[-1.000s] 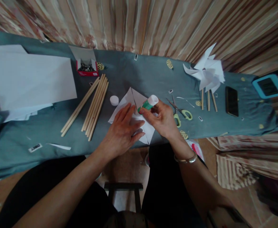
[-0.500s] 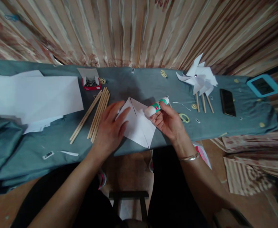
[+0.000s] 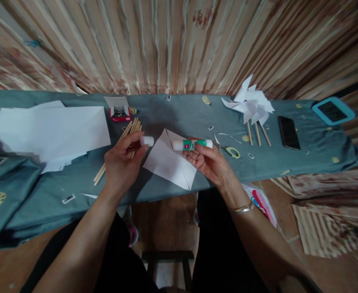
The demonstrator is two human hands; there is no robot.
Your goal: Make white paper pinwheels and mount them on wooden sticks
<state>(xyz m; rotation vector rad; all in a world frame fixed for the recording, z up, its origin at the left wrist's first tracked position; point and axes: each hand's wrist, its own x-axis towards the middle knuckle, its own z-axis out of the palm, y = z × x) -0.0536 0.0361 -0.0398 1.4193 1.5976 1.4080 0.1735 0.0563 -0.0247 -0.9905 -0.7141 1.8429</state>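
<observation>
We grip the cap (image 3: 147, 141) in our left hand (image 3: 120, 162) and the glue stick (image 3: 191, 145) (crosswise, above the paper (image 3: 168, 167)) in our right hand (image 3: 212, 165).

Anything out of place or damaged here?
No damage visible. Slightly untidy: a white paper strip lies loose, like stray scrap, near the front of the cloth, and the paper stack has misaligned edges.

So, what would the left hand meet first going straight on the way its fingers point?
The left hand, white cap leading, would likely meet the glue stick in the right hand first; depth is unclear.
</observation>
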